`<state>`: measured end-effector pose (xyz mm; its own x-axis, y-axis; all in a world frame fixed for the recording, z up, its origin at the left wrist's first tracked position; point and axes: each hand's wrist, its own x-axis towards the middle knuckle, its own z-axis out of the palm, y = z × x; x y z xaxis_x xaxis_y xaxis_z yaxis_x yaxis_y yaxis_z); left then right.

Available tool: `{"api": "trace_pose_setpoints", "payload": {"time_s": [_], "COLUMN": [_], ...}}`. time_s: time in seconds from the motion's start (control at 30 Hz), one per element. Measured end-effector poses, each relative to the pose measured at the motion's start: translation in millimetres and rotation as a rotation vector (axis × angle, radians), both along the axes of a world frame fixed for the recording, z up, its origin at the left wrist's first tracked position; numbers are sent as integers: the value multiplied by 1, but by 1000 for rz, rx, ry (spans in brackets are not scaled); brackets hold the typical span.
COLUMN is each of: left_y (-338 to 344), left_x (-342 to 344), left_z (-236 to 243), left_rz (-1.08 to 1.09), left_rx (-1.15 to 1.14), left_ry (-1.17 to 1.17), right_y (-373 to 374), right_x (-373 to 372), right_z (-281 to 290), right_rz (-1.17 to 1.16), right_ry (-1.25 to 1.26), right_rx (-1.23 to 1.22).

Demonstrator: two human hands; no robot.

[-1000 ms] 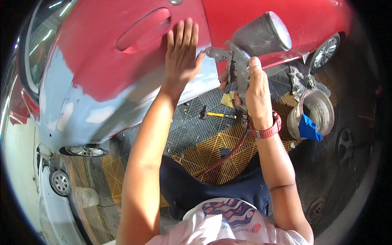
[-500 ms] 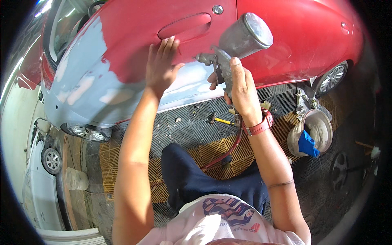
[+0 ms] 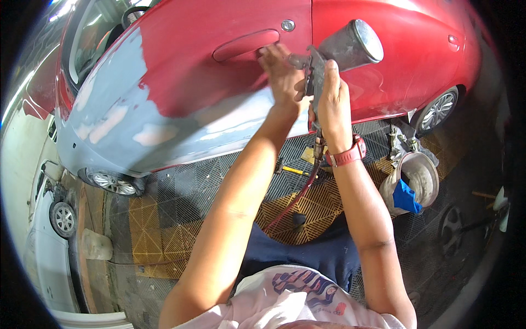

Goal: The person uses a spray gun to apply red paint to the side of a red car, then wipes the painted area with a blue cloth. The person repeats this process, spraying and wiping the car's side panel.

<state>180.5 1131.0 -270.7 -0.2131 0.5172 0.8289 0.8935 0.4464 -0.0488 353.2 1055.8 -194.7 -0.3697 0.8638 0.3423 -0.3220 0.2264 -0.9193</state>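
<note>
Grey spray gun (image 3: 316, 67) points left near patchy door (image 3: 192, 82).

Bright glare, red rear panel (image 3: 394, 71); broad shadow, car door (image 3: 197, 82); left hand (image 3: 284, 78), motion-blurred; floor (image 3: 419, 236) at right, dim; fisheye bending, blackened corners.

We get print on the white T-shirt (image 3: 264, 285) only: dark-blue wavy graphic (image 3: 308, 288), small red emblem (image 3: 340, 308), a short run of small lettering beside it. Folds and blur stop us reading it.
</note>
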Motion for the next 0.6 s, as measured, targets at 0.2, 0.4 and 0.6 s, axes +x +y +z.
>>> {"api": "trace_pose_setpoints", "payload": {"time_s": [0.2, 0.4, 0.6], "left_y": [-55, -55, -74], "left_x": [8, -36, -85], "left_z": [36, 76, 102], "left_rz": [-501, -517, -294], "left_rx": [10, -170, -266], "left_ry": [-132, 298, 535], "right_y": [1, 19, 35], "right_x": [1, -26, -24], "right_z": [23, 44, 49], "right_rz": [-70, -182, -192], "right_ry": [49, -3, -43], "right_rx": [-26, 3, 39]}}
